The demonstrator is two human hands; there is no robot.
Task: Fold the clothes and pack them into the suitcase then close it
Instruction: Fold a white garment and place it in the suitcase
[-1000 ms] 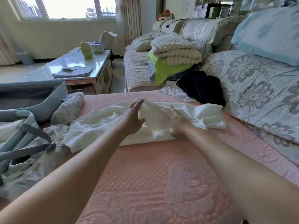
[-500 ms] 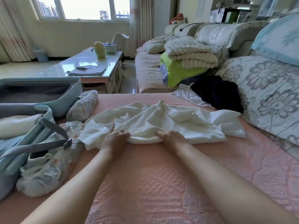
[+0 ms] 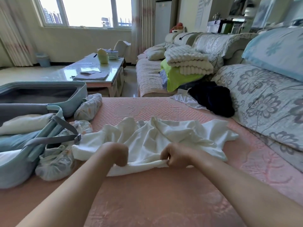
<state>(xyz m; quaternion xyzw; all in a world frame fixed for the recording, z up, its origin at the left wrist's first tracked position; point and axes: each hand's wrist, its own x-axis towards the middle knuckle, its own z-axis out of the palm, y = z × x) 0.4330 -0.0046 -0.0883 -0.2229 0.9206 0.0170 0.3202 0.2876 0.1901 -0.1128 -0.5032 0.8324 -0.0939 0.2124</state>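
Observation:
A crumpled white garment (image 3: pixel 152 140) lies on the pink quilted sofa seat (image 3: pixel 164 199) in front of me. My left hand (image 3: pixel 117 153) grips the garment's near edge with curled fingers. My right hand (image 3: pixel 173 155) pinches the same edge a little to the right, so the hem stretches between both hands. The light-blue suitcase (image 3: pixel 54 99) lies open at the left, with cream and blue clothes (image 3: pixel 24 122) under its grey straps. A dark garment (image 3: pixel 213 99) lies at the back right of the seat.
Two patterned cloth bundles (image 3: pixel 88 106) (image 3: pixel 55 159) sit beside the suitcase. Floral cushions (image 3: pixel 262 102) line the right side. A stack of folded blankets (image 3: pixel 186 64) rests on the far sofa. A glossy coffee table (image 3: pixel 91 74) stands beyond the suitcase.
Both hands came down from the raised cloth to its near edge, then curled and took hold of the hem. The garment now lies lower and closer to me.

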